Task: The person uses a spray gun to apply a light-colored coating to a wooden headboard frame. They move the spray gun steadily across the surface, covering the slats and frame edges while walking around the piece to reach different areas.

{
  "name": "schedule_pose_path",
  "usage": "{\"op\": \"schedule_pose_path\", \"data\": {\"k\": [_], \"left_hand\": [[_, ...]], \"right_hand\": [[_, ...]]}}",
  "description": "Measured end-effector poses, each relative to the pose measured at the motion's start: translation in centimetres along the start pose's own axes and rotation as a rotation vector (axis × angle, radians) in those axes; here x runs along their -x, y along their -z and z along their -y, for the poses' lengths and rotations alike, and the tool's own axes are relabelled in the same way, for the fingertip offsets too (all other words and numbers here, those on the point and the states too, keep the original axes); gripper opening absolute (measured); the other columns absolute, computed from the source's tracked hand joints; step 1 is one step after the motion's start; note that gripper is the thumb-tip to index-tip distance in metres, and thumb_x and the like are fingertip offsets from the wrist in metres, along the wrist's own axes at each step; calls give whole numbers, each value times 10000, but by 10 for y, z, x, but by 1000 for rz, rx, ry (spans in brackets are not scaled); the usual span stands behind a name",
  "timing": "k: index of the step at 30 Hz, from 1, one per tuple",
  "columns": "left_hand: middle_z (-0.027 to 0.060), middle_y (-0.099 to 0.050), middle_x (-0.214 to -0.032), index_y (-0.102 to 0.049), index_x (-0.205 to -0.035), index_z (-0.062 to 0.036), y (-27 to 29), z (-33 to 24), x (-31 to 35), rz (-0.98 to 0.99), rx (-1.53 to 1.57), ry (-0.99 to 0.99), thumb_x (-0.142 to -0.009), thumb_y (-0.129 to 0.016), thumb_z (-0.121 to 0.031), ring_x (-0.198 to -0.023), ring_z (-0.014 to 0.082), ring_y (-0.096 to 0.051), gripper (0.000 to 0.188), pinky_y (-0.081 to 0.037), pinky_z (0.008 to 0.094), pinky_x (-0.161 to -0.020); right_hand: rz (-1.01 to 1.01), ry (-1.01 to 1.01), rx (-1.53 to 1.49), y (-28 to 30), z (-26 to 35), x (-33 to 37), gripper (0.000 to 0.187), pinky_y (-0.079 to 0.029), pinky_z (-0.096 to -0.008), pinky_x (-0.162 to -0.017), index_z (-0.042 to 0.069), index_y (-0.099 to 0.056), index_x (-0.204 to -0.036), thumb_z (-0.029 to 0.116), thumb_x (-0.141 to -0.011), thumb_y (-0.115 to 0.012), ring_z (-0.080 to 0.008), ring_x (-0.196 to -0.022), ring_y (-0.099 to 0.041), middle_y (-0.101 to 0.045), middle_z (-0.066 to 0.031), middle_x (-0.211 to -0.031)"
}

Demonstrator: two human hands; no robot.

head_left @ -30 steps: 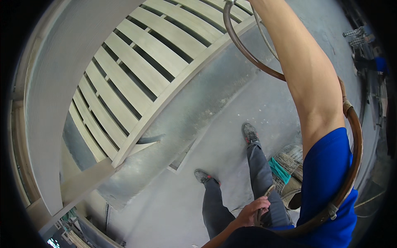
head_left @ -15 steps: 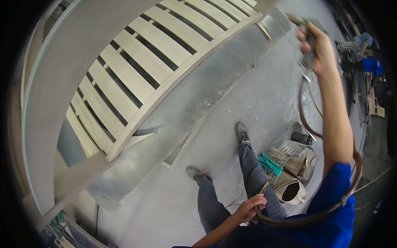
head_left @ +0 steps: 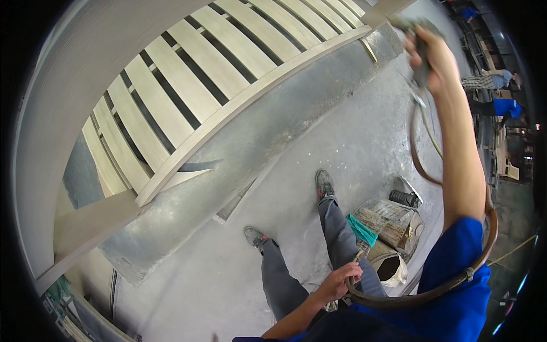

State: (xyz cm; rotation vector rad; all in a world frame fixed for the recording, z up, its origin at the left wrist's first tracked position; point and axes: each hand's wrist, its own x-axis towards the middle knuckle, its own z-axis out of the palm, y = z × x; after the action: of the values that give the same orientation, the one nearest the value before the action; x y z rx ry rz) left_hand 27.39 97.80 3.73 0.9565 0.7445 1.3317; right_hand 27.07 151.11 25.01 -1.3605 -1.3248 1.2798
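My right hand is raised at the upper right, its fingers closed round a spray gun that is smeared by motion. From the gun's lower end a brown hose and a thinner pale line run down behind my forearm. The hose loops round my blue sleeve and back to my left hand, which grips it low in front of my leg. A pale slatted furniture frame, like a bed or bench, lies to the left. The gun is near its far right corner.
A grey covered support lies under the frame. By my right leg stand dirty buckets with a green cloth, beside a black coiled spring-like piece. Two people work at the far right. My feet are on the grey floor.
The view has shifted, so the frame, buckets and my feet sit further left. My right hand and the spray gun moved slightly up; both hands keep their grip.
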Motion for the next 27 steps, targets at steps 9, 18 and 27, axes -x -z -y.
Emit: {"op": "schedule_pose_path", "data": {"k": [9, 18, 27], "left_hand": [[108, -680, -1134, -600, -1169, -48, -11, 3, 15, -59, 15, 48, -896, -740, 50, -1167, 340, -665, 322, -520, 417, -1044], [137, -669, -1163, -634, -1159, -62, -22, 8, 20, -138, 56, 94, -912, -718, 24, -1138, 325, -673, 275, -539, 369, -967], [100, -682, -1090, -602, -1160, -45, -16, 8, 37, -94, -17, -36, -873, -660, 102, -1132, 333, -672, 328, -462, 448, -1127]], "right_hand": [[50, -29, -329, -52, -15, -23, 242, -525, -211, -459, -64, -537, -1170, 159, -1090, -485, -157, -710, -684, -676, -143, -924], [151, 87, -342, -158, -9, -59, 197, -486, -249, -487, -58, -518, -1095, 131, -1089, -464, -178, -653, -627, -635, -142, -898], [-232, -123, -58, 2, 6, 135, 191, -473, -213, -444, 11, -609, -1146, 167, -1046, -561, -132, -676, -636, -637, -70, -875]]}}
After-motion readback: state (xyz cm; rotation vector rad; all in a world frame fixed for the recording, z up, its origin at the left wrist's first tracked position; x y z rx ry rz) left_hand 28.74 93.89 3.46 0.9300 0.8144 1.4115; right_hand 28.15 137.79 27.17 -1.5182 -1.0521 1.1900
